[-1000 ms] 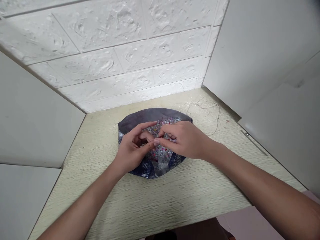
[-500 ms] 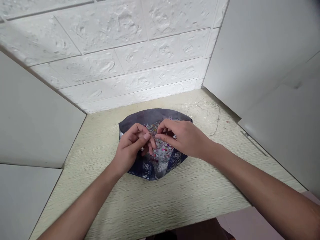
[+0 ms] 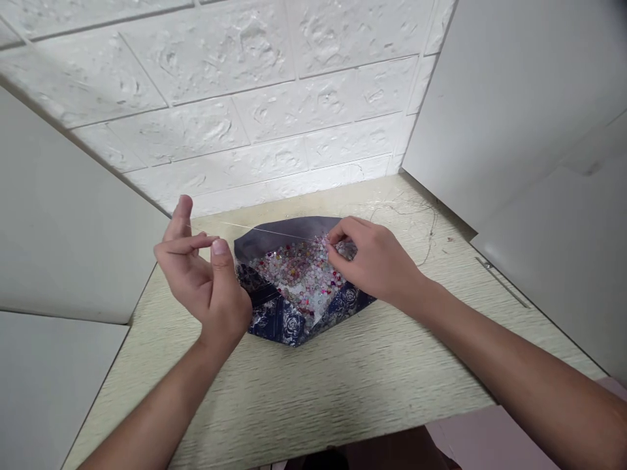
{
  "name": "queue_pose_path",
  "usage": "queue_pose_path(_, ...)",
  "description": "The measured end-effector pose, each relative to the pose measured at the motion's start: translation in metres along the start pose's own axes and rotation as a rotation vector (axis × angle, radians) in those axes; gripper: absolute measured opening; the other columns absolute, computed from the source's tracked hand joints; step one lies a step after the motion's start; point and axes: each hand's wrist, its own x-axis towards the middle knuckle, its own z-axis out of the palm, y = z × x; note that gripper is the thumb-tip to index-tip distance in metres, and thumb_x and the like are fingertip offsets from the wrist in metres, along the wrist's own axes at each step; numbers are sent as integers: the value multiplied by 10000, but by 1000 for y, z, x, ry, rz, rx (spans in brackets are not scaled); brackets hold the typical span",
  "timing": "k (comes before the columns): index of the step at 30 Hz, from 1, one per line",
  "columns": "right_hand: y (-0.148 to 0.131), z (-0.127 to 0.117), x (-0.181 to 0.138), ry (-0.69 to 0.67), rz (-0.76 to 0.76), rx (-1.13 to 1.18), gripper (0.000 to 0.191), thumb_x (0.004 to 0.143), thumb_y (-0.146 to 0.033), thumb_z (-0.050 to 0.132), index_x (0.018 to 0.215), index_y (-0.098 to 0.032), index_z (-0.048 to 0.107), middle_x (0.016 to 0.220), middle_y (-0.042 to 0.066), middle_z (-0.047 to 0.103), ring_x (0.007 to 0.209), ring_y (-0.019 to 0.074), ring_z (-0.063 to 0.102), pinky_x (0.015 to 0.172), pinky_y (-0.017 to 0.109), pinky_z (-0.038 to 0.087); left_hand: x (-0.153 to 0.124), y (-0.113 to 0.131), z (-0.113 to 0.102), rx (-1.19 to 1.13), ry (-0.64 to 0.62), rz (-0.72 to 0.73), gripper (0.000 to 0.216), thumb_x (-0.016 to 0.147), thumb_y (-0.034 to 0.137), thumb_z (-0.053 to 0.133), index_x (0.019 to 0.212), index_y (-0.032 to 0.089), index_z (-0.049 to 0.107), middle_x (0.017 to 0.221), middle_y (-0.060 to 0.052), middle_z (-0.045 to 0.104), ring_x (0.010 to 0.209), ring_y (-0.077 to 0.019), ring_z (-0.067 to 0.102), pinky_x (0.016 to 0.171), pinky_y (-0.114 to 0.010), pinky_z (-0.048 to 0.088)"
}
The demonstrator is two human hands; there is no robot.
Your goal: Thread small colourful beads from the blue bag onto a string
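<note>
A thin pale thread [image 3: 274, 232] is stretched between my two hands. My left hand [image 3: 203, 277] is raised left of the bag, thumb pressed to a fingertip, another finger lifted with the thread running to it. Over the bag's right side, my right hand [image 3: 365, 254] pinches the thread's other end between thumb and fingers; whether a needle or bead is there too is hidden. Below lies an opened dark blue bag [image 3: 291, 326] with a silvery rose print and grey lining. Many small beads [image 3: 308, 277], clear, pink, red and yellow, fill it.
The bag rests on a pale wood-grain tabletop [image 3: 294, 398]. Loose dark thread [image 3: 431, 222] lies at the back right. A white brick-patterned wall [image 3: 264, 117] stands behind, with white panels [image 3: 529, 130] at both sides. A thin metal strip [image 3: 502, 282] lies along the right edge.
My left hand has moved from over the beads to the left and up, drawing the thread out straight. My right hand has shifted slightly right. More of the beads shows.
</note>
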Motion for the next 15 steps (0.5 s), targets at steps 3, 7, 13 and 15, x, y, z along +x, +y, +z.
queue_pose_path(3, 2, 1, 1, 54, 24, -43, 36, 811, -157, 512, 817, -170, 546, 833, 63, 623, 763, 179, 562, 673, 312, 443, 3, -1, 0, 7, 56, 83, 83, 854, 194, 608, 873, 185, 527, 1300, -101, 570, 1356, -252, 385, 1177, -524, 186)
queue_pose_path(7, 1, 0, -1, 65, -3, -6, 188, 798, -108, 485, 957, -160, 573, 956, 90, 639, 882, 213, 597, 750, 349, 481, -4, 2, -4, -35, -173, -27, 42, 888, 187, 546, 911, 215, 525, 1200, -69, 601, 1167, -228, 554, 1026, -470, 420)
queue_pose_path(13, -13, -13, -5, -268, -224, 323, 565, 796, -88, 484, 1339, -227, 411, 1281, 80, 570, 1151, 225, 548, 925, 378, 459, -16, 3, -7, 142, -794, 140, 94, 848, 125, 563, 889, 193, 613, 959, -76, 626, 930, -199, 584, 798, -347, 491)
queue_pose_path(15, -14, -15, -5, -396, -187, 345, 456, 859, -175, 503, 1310, -206, 445, 1187, 83, 623, 1066, 221, 586, 874, 363, 469, -16, 1, -6, 164, -792, 118, 82, 861, 134, 545, 871, 189, 606, 884, -65, 642, 857, -184, 592, 752, -324, 494)
